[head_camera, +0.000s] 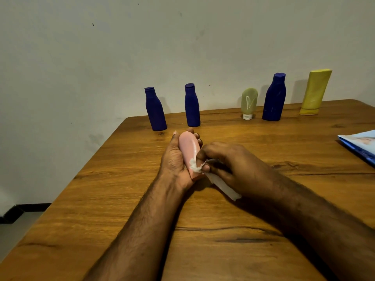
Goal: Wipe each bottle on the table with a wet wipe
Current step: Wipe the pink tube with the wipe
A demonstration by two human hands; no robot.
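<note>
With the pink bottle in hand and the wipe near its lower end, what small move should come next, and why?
Probably slide the wet wipe up the pink bottle toward its far end. The right hand pinches the wipe against the end nearest the person, while the left hand cradles the bottle, and the pink surface above the wipe lies bare.

Plain home room: wooden table (142, 199), bare wall (182, 47), toiletry bottles (192, 105).
</note>
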